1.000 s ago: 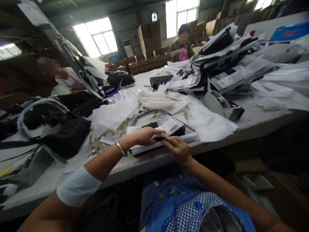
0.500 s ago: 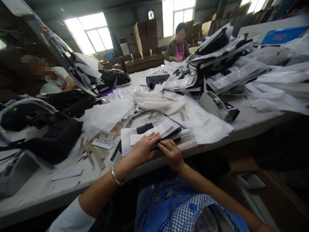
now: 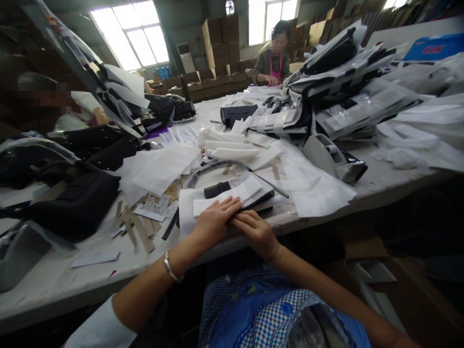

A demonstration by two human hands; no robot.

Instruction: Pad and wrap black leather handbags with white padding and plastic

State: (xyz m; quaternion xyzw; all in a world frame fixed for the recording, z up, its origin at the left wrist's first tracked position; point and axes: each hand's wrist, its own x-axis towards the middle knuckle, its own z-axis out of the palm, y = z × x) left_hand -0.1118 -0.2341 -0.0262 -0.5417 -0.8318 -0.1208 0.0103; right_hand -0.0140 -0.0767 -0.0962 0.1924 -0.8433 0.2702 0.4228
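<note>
Left hand (image 3: 215, 223) lies flat on that thin white rectangular sheet (image 3: 249, 189), right hand (image 3: 256, 235) curled just nearside, can't tell if pinching; honestly, press evenly.

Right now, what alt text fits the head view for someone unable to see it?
Left hand resting on white padding near the edge of a cluttered table, right hand close beside it. White sheets and a black bag lie around; another person in a pink apron is beyond.

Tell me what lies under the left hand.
A white strip runs under the left hand, with a white sheet beneath the strip. Whatever else the hand covers cannot be seen.
</note>
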